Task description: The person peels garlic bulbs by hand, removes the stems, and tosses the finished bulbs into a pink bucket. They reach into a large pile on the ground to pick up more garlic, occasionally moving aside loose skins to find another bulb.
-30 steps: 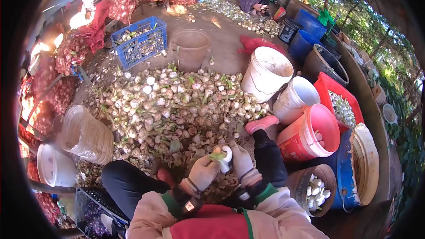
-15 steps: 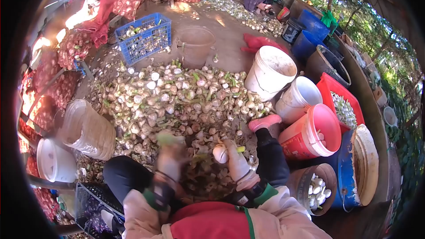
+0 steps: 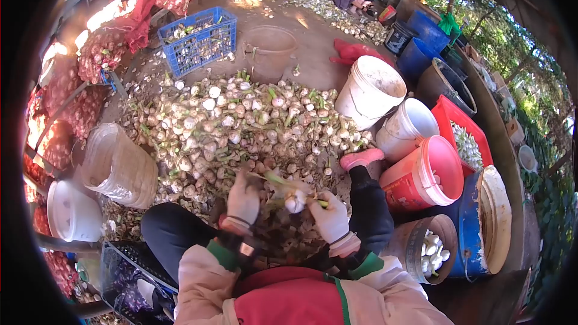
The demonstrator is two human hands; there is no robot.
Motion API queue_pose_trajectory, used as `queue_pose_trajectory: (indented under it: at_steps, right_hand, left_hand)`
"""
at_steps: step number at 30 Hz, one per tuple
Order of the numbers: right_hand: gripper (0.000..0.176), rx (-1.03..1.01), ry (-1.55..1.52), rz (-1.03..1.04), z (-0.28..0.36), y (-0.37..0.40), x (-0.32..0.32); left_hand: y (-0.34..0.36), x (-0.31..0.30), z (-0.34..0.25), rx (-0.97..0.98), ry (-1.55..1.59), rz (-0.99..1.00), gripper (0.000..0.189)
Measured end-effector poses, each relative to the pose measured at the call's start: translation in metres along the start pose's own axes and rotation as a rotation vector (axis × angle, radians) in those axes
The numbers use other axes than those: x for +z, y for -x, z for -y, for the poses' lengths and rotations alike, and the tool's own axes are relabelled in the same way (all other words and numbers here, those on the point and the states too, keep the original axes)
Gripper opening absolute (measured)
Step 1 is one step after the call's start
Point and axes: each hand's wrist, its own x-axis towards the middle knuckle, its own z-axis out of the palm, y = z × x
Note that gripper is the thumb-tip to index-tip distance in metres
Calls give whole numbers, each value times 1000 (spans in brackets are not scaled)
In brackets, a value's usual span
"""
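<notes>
Garlic heap point(image 3: 253, 123) ahead, crate point(image 3: 203, 49) behind it, buckets point(image 3: 361, 96) at right, container point(image 3: 135, 171) at left

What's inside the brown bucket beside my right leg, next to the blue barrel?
Inside the brown bucket I see loosely piled white garlic bulbs. Only the upper ones show; the bucket's bottom and anything beneath those bulbs are covered.
</notes>
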Motion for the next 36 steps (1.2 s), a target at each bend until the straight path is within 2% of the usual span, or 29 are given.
queue_pose_trajectory:
  at_steps: [1,2,4,5,6,9,11,12,13,14,16,17,18,20,21,22,23,24,25,26,28,29,30,31,32,33,34,35,36]
  right_hand:
    - [13,24,-28,-20,-1,-3,-1]
    - [13,21,-35,-26,-6,-6,1]
    - [12,-142,60,-70,-19,-7,12]
    - [12,-140,52,-66,-14,-5,14]
    - [11,-165,146,-59,-3,-1,16]
    - [12,-206,280,-10,-2,0,12]
    - [12,-228,310,33,-9,-4,6]
    - [15,-322,275,66,-13,-6,-2]
    - [18,-416,243,96,-17,-8,-11]
    - [18,-412,243,92,-20,-10,-24]
    - [18,173,-312,385,-26,-11,-45]
    - [19,202,-452,321,-33,-12,-47]
    - [19,196,-454,315,-34,-16,-48]
    - [23,469,-1025,265,-40,-17,-54]
    - [25,491,-1033,309,-55,-20,-59]
    - [25,506,-1037,295,-76,-21,-60]
    - [26,378,-837,325,-99,-20,-59]
    - [26,246,-633,361,-99,-20,-57]
    - [27,507,-886,321,-94,-20,-63]
    - [27,511,-887,318,-89,-23,-67]
    - [24,291,-268,111,-86,-26,-77]
    - [18,96,-66,19,-106,-35,-84]
    - [14,103,115,2,-90,-40,-97]
    - [14,-263,483,-51,-75,-50,-115]
    - [13,-501,514,-22,-29,-68,-133]
    - [12,-580,1073,-263,-29,-71,-167]
    - [13,-499,824,-386,-51,-85,-208]
    - [17,-489,283,-549,-40,-99,-235]
    - [20,-462,270,-655,-45,-111,-281]
  left_hand:
    - [-2,-10,14,202,-324,-7,54]
    - [8,8,-4,203,-402,35,50]
    - [35,27,-17,372,-697,153,44]
    - [39,28,0,629,-1031,49,38]
    - [37,26,8,648,-1035,141,36]
    - [38,23,23,636,-1098,120,29]
    - [36,22,23,476,-1017,173,26]
    - [30,19,18,472,-1021,177,26]
    - [19,14,10,421,-948,77,24]
    - [10,6,5,369,-873,-22,21]
    - [-17,-18,28,41,-384,-210,17]
    - [-16,-18,29,8,-531,-124,17]
    - [-14,-15,41,-220,-376,84,17]
    - [7,2,56,538,-785,471,28]
    - [7,15,58,532,-782,480,28]
    - [10,26,61,20,-76,495,28]
    - [15,38,62,-494,629,429,29]
    - [17,55,50,-536,460,387,29]
    - [14,54,68,-587,578,390,26]
    - [10,57,75,-639,695,395,22]
    - [1,67,88,-685,567,395,19]
    - [-2,77,88,-719,442,393,15]
    - [0,89,81,-700,489,412,13]
    - [-2,97,81,-667,438,437,14]
    - [-4,100,82,-645,384,461,14]
    - [-8,99,83,-622,232,490,17]
    - [-10,94,92,-635,233,476,17]
    - [-12,89,109,-710,28,586,24]
    - [-13,83,129,-787,-179,695,33]
